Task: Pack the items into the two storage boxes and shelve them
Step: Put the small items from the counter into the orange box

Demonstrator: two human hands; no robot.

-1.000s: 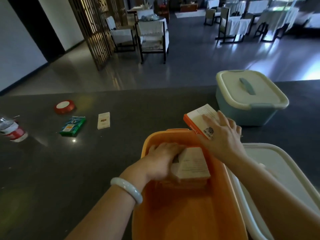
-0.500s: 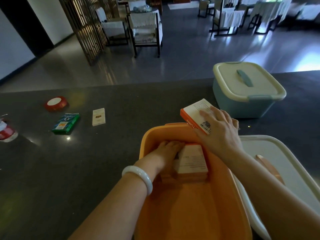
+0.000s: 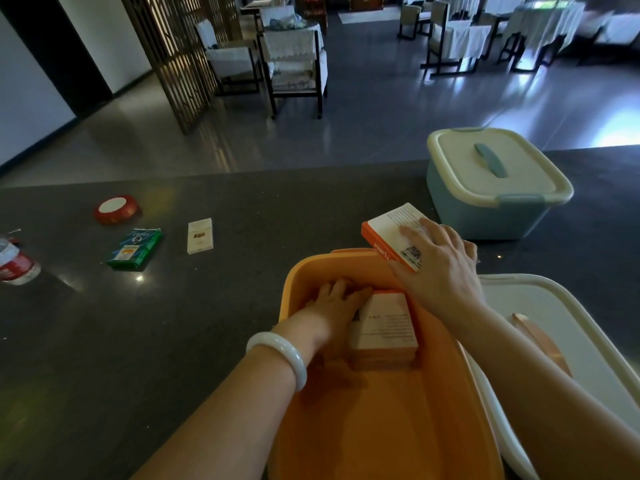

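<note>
Gripping an orange-spined book (image 3: 391, 233) over the orange box's (image 3: 294, 282) one-o'clock rim, the right hand (image 3: 440, 268) curls its fingers around it while the left hand (image 3: 334, 303) rests flat-fingered against the boxed books (image 3: 382, 327).

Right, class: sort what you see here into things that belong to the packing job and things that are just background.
Belongs to the job:
orange box
blue box
white lid
orange-edged book
book in the orange box
green packet
small white card box
red tape roll
bottle

Just background:
chairs
wooden screen
</note>
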